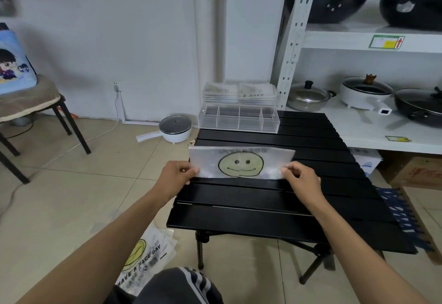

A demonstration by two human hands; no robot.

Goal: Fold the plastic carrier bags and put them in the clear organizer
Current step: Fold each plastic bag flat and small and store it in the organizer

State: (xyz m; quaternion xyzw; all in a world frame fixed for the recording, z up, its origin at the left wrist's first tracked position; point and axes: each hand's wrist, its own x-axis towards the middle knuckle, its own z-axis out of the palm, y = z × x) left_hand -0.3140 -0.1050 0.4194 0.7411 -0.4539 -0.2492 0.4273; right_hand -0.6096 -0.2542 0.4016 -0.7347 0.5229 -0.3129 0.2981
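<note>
A white plastic carrier bag [241, 162] with a yellow smiley face lies folded into a wide strip on the black slatted table [275, 210]. My left hand [178, 172] pinches its near left corner and my right hand [302, 175] pinches its near right corner. The clear organizer [239, 120] with several compartments stands at the table's far edge. A stack of folded bags [239, 92] rests on top of it in a clear tray. More unfolded smiley bags [146, 263] lie on the floor by my left knee.
A white electric pot [175, 127] sits on the tiled floor left of the table. A white shelf [373, 121] with pans and pots stands to the right. A chair [28, 105] with a cushion is at far left. Cardboard boxes [416, 172] sit under the shelf.
</note>
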